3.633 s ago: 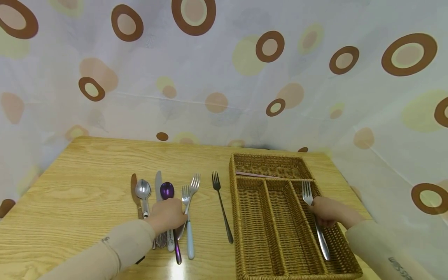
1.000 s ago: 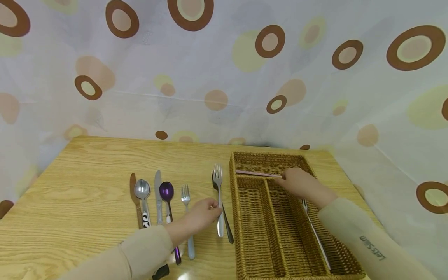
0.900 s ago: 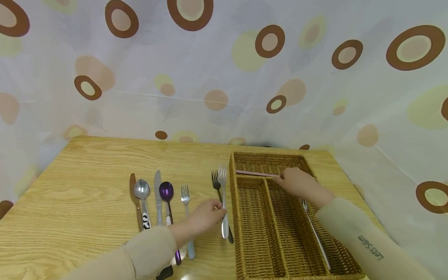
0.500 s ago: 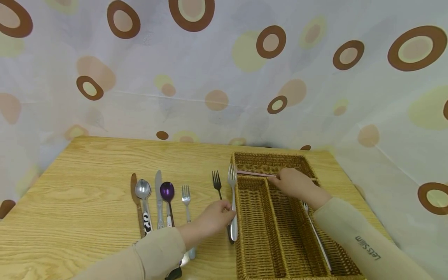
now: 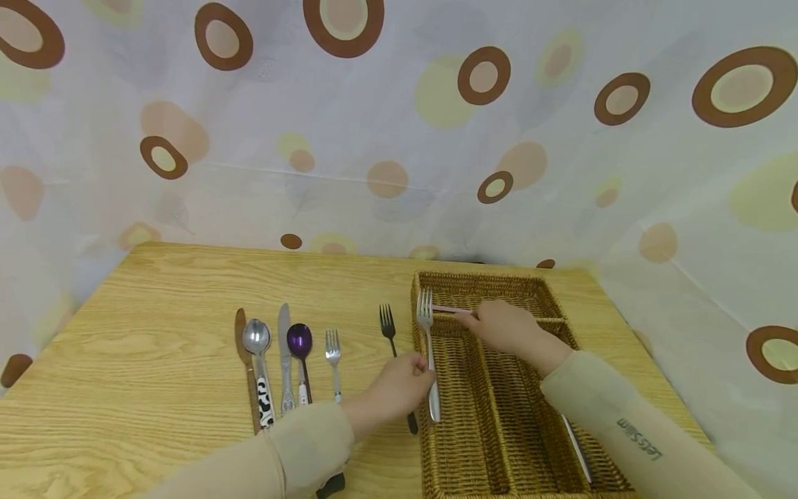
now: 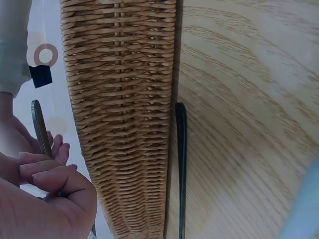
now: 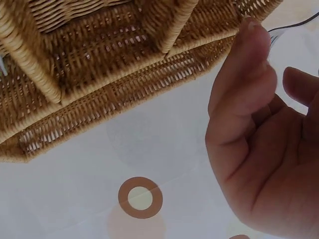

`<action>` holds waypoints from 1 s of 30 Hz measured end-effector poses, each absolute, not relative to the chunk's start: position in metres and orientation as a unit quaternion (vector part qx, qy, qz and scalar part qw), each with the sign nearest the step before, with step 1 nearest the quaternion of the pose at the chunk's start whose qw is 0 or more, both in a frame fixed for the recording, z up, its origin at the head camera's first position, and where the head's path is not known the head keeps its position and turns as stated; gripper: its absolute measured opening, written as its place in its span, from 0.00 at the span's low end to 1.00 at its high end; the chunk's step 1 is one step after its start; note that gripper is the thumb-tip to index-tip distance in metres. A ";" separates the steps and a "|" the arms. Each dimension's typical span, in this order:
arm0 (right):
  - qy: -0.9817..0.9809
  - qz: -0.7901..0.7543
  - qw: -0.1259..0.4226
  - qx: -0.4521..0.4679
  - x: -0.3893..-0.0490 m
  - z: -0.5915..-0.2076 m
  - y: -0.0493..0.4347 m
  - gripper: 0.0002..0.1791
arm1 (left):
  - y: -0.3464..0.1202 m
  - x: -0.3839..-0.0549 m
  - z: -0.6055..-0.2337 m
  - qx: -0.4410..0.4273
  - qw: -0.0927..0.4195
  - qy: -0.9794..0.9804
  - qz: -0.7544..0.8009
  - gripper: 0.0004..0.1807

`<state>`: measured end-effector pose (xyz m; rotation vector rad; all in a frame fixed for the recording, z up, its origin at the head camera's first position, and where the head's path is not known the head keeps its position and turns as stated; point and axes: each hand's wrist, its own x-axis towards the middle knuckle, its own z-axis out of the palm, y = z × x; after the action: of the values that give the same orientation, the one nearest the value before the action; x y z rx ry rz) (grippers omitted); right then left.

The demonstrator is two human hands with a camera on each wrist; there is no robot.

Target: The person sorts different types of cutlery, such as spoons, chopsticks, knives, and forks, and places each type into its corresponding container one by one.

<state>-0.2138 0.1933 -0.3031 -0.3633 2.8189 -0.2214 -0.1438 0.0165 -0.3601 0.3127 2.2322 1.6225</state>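
in the head view, a left hand just below the middle of the frame pinches a silver fork between thumb and fingers. the fork lies over the left side of a wicker basket, tines toward the top of the frame; whether it touches the basket, i cannot tell. the right hand, right of centre, is over the upper part of the basket; the right wrist view shows its fingers loosely bent and thumb apart, gripping nothing. a pink stick shows at that hand's left, in the upper compartment. another fork lies in the lower right compartment, partly hidden by the right sleeve. a dark fork rests on the wooden table just beside the basket's left wall. left of centre lie a small fork, a purple spoon, a silver knife, a silver spoon and a brown knife.
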 end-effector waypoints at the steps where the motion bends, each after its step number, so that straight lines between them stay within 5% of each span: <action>1: 0.978 -0.081 0.145 -0.127 -0.214 -0.303 0.191 0.29 | 0.018 -0.145 -0.360 0.112 0.177 0.792 0.574 0.08; 21: 0.924 -0.264 0.242 -0.135 -0.205 -0.320 0.169 0.24 | 0.028 -0.143 -0.362 0.136 0.153 0.821 0.533 0.11; 30: 0.939 -0.237 0.212 -0.131 -0.196 -0.314 0.208 0.21 | -0.022 -0.144 -0.376 0.146 0.136 0.938 0.284 0.23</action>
<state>-0.1956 0.2077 -0.3142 -0.3628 2.6077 -0.6595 -0.1436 -0.0222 -0.3758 0.4229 2.7143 0.8234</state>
